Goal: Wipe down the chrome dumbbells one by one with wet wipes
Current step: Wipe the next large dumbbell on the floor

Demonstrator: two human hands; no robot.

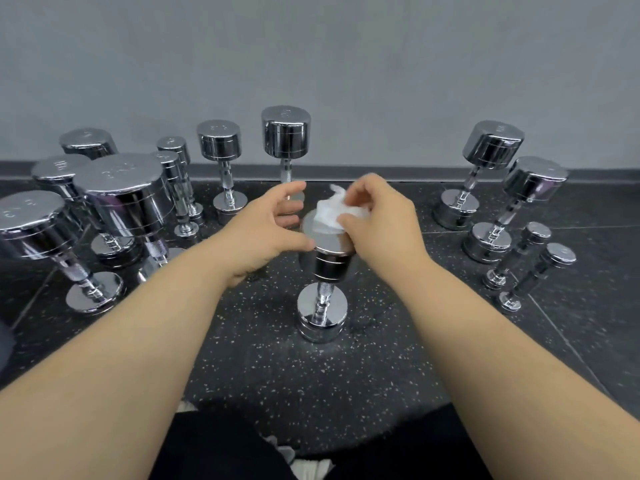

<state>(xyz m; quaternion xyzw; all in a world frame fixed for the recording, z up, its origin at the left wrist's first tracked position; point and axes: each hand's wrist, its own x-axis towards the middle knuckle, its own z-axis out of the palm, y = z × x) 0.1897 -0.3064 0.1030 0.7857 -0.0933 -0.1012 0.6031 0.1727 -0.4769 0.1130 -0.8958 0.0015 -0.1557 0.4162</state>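
The right hand [377, 220] pinches a crumpled white wet wipe [332, 213] against the top face of an upright chrome dumbbell [325, 268] standing directly under both hands. The left hand [266, 230] is spread open just beside that top head, thumb at its rim; whether it touches is unclear. Left of the left hand crowds a cluster of larger dumbbells [128, 199]. Beyond the fingertips stand two tall dumbbells [285, 133]. Right of the right hand are big dumbbells [491, 143] and small dumbbells [535, 233]. All rest on a black speckled floor [259, 358] below a grey wall [311, 64].
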